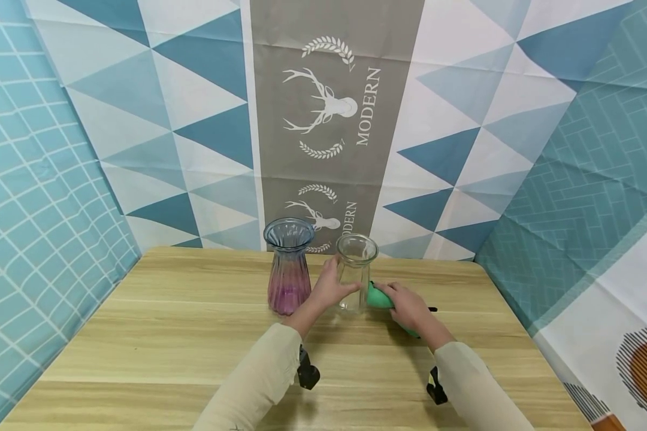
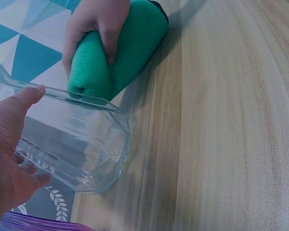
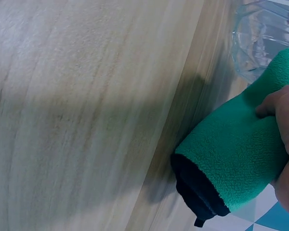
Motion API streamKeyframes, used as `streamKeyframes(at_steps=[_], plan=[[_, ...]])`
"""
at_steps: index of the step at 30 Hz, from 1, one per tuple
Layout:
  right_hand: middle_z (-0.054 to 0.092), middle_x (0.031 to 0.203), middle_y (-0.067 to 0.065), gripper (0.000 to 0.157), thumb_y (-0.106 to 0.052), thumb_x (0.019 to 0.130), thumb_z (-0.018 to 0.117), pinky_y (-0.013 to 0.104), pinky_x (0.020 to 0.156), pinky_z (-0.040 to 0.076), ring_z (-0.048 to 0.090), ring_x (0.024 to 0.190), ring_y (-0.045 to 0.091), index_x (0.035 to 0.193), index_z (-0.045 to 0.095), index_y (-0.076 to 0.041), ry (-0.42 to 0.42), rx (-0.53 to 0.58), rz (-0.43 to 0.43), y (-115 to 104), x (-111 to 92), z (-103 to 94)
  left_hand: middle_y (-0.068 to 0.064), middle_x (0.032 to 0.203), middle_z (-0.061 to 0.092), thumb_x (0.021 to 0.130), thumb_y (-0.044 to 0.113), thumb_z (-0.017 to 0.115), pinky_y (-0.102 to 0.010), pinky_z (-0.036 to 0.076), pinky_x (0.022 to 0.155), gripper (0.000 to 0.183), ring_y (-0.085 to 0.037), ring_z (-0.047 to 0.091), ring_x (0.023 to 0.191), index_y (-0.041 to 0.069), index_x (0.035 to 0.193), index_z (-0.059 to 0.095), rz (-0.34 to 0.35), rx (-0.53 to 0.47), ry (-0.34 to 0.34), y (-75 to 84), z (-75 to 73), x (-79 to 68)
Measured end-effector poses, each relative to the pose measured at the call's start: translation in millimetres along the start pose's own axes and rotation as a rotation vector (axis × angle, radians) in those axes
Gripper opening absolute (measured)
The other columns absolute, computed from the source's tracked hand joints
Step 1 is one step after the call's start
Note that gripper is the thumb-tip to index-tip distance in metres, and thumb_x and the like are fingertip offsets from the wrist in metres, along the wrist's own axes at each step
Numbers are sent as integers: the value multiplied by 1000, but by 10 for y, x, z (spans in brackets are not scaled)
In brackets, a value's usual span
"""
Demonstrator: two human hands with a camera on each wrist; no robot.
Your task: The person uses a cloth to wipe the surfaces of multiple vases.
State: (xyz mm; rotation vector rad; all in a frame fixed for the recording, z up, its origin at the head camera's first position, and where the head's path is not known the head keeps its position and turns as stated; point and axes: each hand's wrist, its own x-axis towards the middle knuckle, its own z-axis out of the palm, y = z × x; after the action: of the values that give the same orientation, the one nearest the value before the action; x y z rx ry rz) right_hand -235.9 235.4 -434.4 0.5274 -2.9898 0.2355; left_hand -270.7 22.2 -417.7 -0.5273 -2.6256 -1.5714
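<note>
A clear glass vase (image 1: 355, 272) with a flared rim stands on the wooden table near its far edge. My left hand (image 1: 331, 286) grips it from the left, thumb on the near side and the other fingers round the far side. In the left wrist view the vase (image 2: 82, 144) looks empty. Just to its right, my right hand (image 1: 407, 304) holds a folded green cloth (image 3: 231, 144) with dark trim. The cloth's end comes right up to the vase's wall; whether they touch I cannot tell. Part of the cloth is hidden under the right hand.
A ribbed vase (image 1: 289, 278), blue at the top and pink-purple below, stands close to the left of my left hand. Behind the wooden table (image 1: 156, 335) hangs a patterned cloth wall (image 1: 329, 161). Black camera mounts (image 1: 307, 370) are on both wrists.
</note>
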Motion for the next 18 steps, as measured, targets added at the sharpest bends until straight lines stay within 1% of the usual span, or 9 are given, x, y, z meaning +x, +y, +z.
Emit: streamKeyframes(at_steps=[5,9,14,18], plan=[[54,127,15,60,-5,83,66,53,85,51,57,110,36,138,44,-18,-29,-17,3,12,-11,40,-22,145,30,78,32,75,-48,34,111,91,-36,34,135,1,146,23,-10,19,-1,-2,8,1],[54,127,15,60,-5,84,66,54,85,51,57,110,36,138,44,-18,-23,-12,0,24,-24,41,-22,145,30,78,31,75,-48,33,111,91,-36,34,135,2,146,23,-7,26,5,7,10,-2],[51,130,19,62,-2,83,65,55,85,50,56,111,38,140,43,-17,9,44,24,42,-29,-6,-22,145,31,77,33,76,-47,34,111,92,-36,35,134,1,146,24,3,34,9,20,3,-11],[50,131,20,64,-1,84,63,55,83,51,56,110,39,141,40,-17,56,106,44,56,-30,-63,-23,144,32,77,34,76,-48,34,110,92,-36,36,134,1,146,24,12,41,10,22,-4,-18]])
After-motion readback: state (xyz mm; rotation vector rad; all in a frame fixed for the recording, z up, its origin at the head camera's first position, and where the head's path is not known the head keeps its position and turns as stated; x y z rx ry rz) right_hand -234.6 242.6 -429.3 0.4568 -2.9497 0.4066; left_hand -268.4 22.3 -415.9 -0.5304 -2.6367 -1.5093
